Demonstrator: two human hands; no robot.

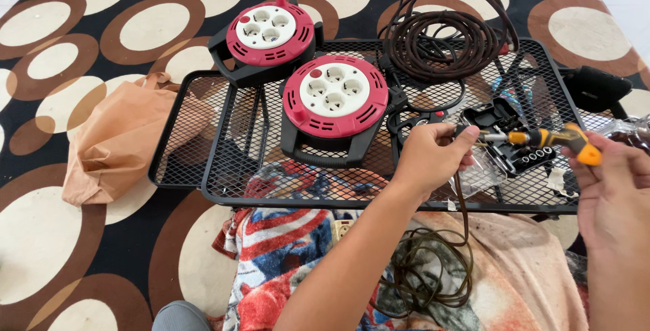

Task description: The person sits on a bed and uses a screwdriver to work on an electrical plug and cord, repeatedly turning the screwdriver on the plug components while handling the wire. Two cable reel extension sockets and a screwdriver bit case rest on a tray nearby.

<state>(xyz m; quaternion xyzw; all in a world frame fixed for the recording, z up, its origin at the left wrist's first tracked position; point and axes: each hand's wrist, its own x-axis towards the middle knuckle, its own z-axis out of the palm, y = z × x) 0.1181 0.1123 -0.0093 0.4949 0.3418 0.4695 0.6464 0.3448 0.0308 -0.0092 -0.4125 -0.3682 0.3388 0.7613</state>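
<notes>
My left hand (430, 155) is closed around the end of a dark brown cable (433, 263) whose loose loops hang down over my lap. My right hand (613, 182) grips an orange-and-black screwdriver (552, 139) by its handle, the metal tip pointing left at the cable end in my left hand. Both hands hover over the right part of a black wire-mesh tray (223, 162).
Two red-and-white cable reels (334, 104), (269, 33) with black stands sit on the tray's left and far side. A coiled brown cable (440, 40) lies at the back, a black bit case (514, 135) under my hands. A tan bag (122, 138) lies left on the patterned carpet.
</notes>
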